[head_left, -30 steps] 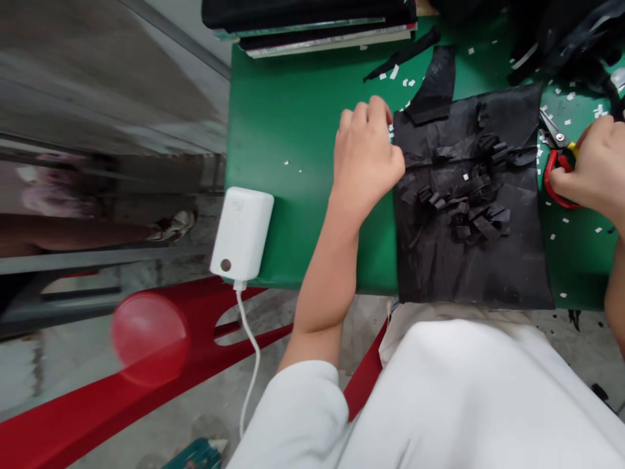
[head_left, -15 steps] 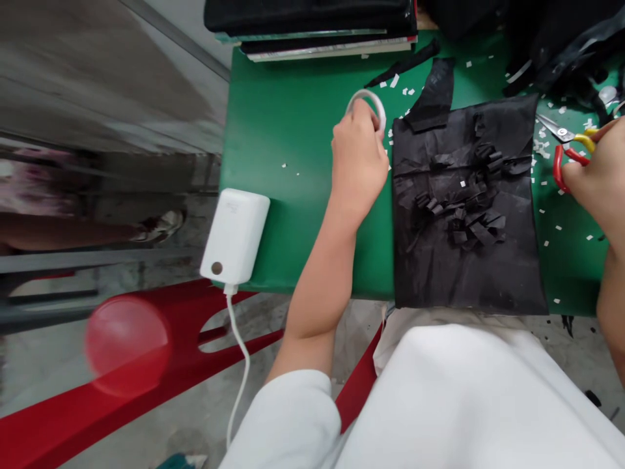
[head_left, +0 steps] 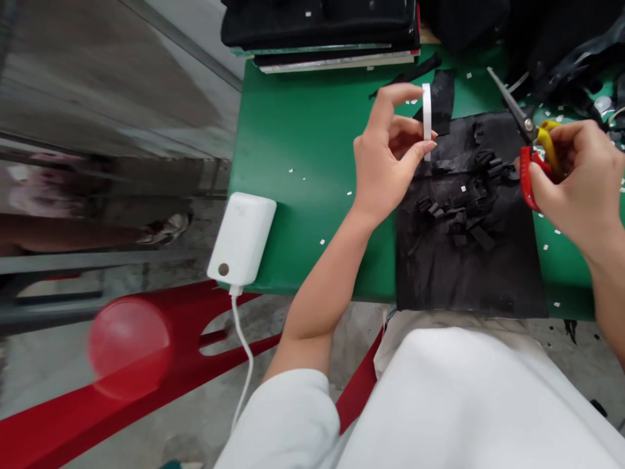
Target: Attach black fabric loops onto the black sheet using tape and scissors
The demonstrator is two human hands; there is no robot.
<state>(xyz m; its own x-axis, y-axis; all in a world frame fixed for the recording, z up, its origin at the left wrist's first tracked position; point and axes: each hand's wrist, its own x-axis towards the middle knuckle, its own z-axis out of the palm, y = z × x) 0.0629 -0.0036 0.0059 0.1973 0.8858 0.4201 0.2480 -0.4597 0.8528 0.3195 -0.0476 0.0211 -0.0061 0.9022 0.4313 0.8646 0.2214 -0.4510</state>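
Note:
My left hand (head_left: 388, 166) is raised above the green table (head_left: 303, 137) and holds a white roll of tape (head_left: 426, 120) edge-on between forefinger and thumb. My right hand (head_left: 579, 179) grips red and yellow scissors (head_left: 530, 140) with the blades pointing up and to the left. Between and below the hands lies a black sheet (head_left: 469, 260) with a heap of cut black strips (head_left: 463, 202) on it.
A white charger block (head_left: 241, 238) with a cable sits at the table's left front corner. Stacked dark books (head_left: 322, 32) lie at the back edge. Black material (head_left: 561, 45) is piled at the back right. Small white scraps dot the table. A red frame (head_left: 146, 378) runs below.
My left hand lifted the tape roll off the table and turned it edge-on over the black sheet. My right hand picked up the scissors and brought them left and up.

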